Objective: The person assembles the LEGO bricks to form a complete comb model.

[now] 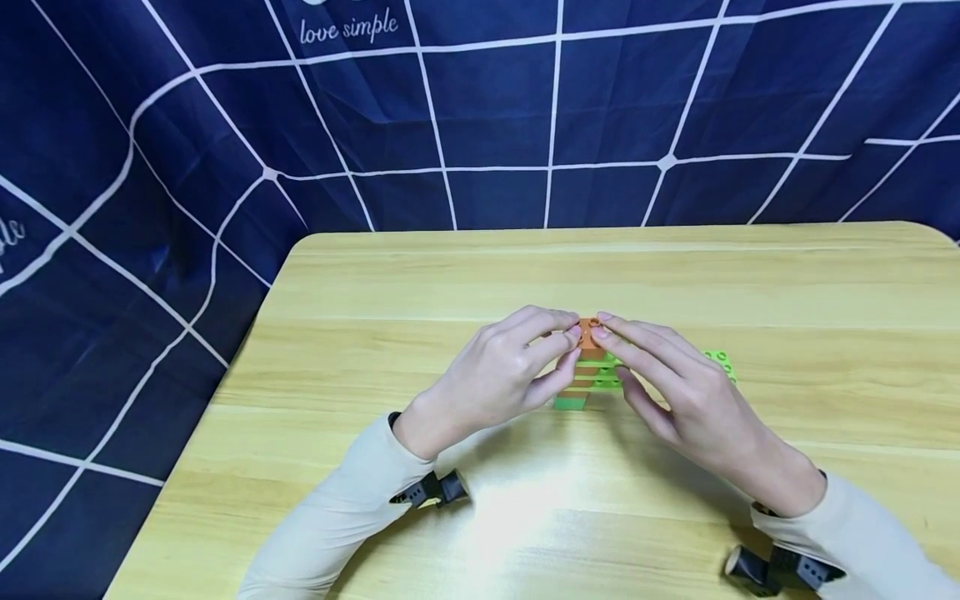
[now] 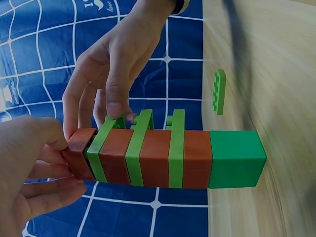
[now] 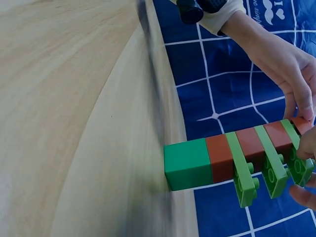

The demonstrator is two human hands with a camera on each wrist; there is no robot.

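Observation:
A tower of toy building bricks stands upright on the table, with a dark green block (image 2: 236, 159) at its base. Above it, brown bricks (image 2: 197, 159) alternate with light green plates (image 2: 176, 158) that jut out to the right. My left hand (image 1: 502, 367) pinches the topmost brown brick (image 2: 80, 159), which sits slightly askew with a thin gap under one side. From the right, my right hand (image 1: 690, 400) grips the tower's top; its thumb is at the uppermost light green plate (image 3: 296, 165) and its fingertips reach the top brick.
A loose light green plate (image 1: 720, 360) lies on the wooden table (image 1: 420, 283), behind my right hand. A dark blue curtain (image 1: 487, 108) with white lines hangs beyond the table's back and left edges. Small black cameras (image 1: 452, 487) are strapped at both wrists.

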